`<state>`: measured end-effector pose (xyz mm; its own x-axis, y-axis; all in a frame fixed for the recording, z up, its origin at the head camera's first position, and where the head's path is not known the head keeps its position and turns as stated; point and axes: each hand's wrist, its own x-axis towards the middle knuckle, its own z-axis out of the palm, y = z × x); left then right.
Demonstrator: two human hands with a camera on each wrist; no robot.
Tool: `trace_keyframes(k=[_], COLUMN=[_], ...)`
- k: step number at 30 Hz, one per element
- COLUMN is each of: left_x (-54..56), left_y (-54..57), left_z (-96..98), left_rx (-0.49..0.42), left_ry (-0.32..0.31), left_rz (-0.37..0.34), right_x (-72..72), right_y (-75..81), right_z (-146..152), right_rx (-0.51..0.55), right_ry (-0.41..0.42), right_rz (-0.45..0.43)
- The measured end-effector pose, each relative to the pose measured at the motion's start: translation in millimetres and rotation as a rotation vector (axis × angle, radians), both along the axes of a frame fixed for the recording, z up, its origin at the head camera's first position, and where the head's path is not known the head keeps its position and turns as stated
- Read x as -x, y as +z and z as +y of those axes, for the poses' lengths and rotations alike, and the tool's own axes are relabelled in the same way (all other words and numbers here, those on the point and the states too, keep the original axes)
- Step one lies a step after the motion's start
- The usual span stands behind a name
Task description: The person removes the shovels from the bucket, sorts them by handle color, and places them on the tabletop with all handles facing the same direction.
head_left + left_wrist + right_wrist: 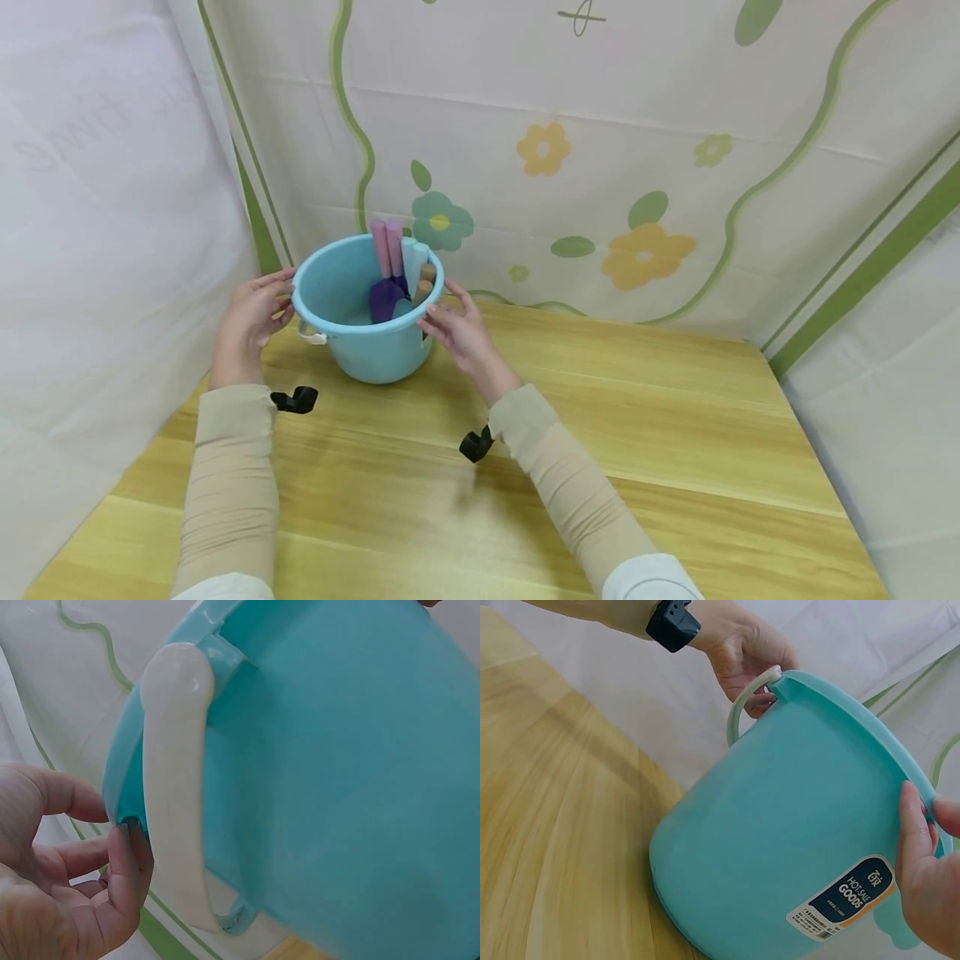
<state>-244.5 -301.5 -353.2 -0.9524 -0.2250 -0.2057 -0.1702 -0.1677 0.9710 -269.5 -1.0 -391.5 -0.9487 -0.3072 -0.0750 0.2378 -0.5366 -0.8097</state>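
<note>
A light blue bucket [378, 354] stands near the table's far left corner. My left hand [253, 312] grips its rim on the left, with thumb and fingers pinching the edge beside the white handle [172, 772]. On the opposite side my right hand [467, 337] pinches the rim, near the printed label [844, 896] seen in the right wrist view. Inside the bucket are several handled tools: two with pink handles [387, 250], two with light blue handles [414, 262] and two with tan handles [423, 290]. A purple scoop-like head [385, 298] shows below the pink handles; the tools' lower ends are partly hidden.
The bucket is on a wood-grain table [600, 400]. Close behind it hangs a white cloth [480, 108] with printed flowers and vines, and more white cloth hangs at both sides. Black wrist mounts [476, 446] stick out inward from both sleeves.
</note>
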Motion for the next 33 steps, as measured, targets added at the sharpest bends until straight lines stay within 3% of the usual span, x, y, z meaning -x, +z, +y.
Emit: trace_keyframes(k=[19, 33], left_x=[-5.6, -10.9], left_y=[0.6, -0.6], left_z=[5.1, 10.3], left_rx=[-0.089, -0.116], left_ry=[-0.056, -0.074], left_rz=[0.004, 0.060], right_x=[-5.1, -6.9], right_y=[-1.0, -4.0], right_z=[12.9, 22.0], right_rx=[0.021, 0.037], right_ry=[0.015, 0.034], right_rz=[0.034, 0.043])
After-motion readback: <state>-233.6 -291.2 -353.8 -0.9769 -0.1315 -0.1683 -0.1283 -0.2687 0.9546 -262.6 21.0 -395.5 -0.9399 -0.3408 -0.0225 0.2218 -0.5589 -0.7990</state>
